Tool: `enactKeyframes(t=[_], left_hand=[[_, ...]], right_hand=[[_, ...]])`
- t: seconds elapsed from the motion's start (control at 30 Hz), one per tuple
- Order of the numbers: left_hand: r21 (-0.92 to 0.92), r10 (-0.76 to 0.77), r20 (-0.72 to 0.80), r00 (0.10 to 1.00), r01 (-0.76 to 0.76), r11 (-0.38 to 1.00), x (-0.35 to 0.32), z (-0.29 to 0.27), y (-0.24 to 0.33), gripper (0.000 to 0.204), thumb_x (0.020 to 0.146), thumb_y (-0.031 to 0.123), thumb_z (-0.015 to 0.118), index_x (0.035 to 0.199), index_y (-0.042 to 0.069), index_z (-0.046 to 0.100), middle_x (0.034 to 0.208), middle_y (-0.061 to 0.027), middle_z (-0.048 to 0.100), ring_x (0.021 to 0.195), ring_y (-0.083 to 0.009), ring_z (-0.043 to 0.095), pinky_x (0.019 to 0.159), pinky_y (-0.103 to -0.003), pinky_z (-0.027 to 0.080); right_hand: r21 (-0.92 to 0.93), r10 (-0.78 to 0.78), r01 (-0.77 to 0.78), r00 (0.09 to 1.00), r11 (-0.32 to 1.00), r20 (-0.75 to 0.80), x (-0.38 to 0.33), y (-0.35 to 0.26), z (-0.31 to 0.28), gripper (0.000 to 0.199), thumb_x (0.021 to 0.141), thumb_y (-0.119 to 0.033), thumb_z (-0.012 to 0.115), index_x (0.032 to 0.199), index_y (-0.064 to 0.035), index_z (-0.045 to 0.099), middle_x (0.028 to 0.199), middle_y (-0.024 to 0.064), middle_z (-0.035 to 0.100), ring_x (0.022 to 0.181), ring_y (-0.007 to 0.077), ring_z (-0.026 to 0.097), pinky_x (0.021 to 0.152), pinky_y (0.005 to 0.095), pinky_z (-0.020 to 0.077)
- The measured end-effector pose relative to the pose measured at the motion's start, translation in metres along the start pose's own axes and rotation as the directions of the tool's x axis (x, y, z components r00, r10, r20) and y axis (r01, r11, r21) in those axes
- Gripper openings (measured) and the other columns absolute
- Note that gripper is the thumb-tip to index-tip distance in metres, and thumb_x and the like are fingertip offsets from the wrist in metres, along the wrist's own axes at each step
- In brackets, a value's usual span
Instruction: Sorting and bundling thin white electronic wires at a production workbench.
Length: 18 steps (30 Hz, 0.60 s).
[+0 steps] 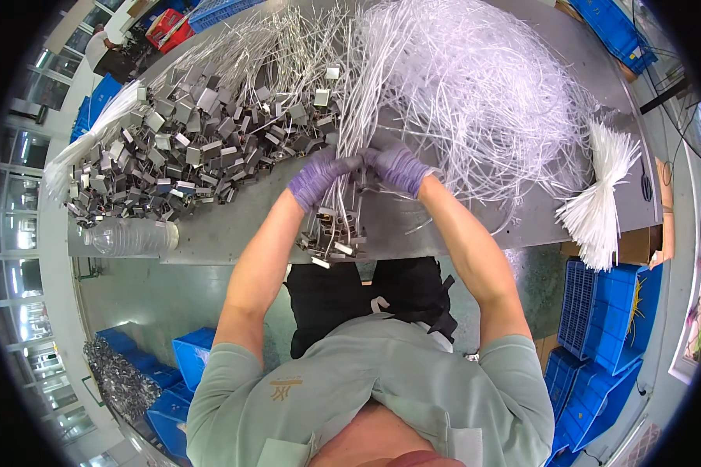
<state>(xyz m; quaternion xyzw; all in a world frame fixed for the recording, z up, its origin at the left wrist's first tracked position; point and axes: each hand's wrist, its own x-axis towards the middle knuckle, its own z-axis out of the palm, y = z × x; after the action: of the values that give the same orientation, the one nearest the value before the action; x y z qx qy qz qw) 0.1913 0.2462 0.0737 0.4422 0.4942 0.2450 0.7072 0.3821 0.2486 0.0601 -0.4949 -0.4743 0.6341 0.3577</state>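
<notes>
Both of my hands wear purple-grey knit gloves and meet at the middle of the table. My left hand is closed around a bundle of thin pale wires. Against the bundle's right side, my right hand is closed too, its thumb near the left thumb; its fingertips are partly hidden. The wires run away from me toward the far side. At their near end, small metal box-shaped parts cluster by the front edge, just below my hands.
A heap of similar metal parts covers the left side, with a clear plastic bottle before it. Loose white wires pile up at right, beside a tied wire bundle. Blue crates stand below right.
</notes>
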Motion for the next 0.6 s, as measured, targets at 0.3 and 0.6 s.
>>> enactKeyframes(t=[0.3,0.6], left_hand=[[0.337,0.152,0.252,0.956,-0.234,0.912,-0.007,0.027,0.024,0.058,0.075,0.032,0.072,0.121,0.001,0.055,0.113,-0.0091,0.062,0.104,-0.0181,0.056,0.093,-0.031,0.043],[0.427,0.228,0.167,0.959,-0.279,0.860,0.012,0.033,0.006,0.056,0.063,0.003,0.072,0.116,-0.001,0.059,0.108,-0.0118,0.066,0.098,-0.0205,0.062,0.090,-0.029,0.047]], right_hand=[[-0.440,-0.279,0.312,0.950,0.842,0.139,-0.002,0.027,0.003,0.033,0.074,-0.019,0.063,0.105,-0.0075,0.064,0.097,0.0172,0.065,0.090,0.0339,0.062,0.082,0.0377,0.0491],[-0.262,-0.355,0.383,0.923,0.886,0.148,-0.012,0.028,-0.011,0.034,0.071,-0.011,0.061,0.104,-0.0069,0.064,0.089,0.0147,0.067,0.081,0.0285,0.063,0.077,0.0344,0.0491]])
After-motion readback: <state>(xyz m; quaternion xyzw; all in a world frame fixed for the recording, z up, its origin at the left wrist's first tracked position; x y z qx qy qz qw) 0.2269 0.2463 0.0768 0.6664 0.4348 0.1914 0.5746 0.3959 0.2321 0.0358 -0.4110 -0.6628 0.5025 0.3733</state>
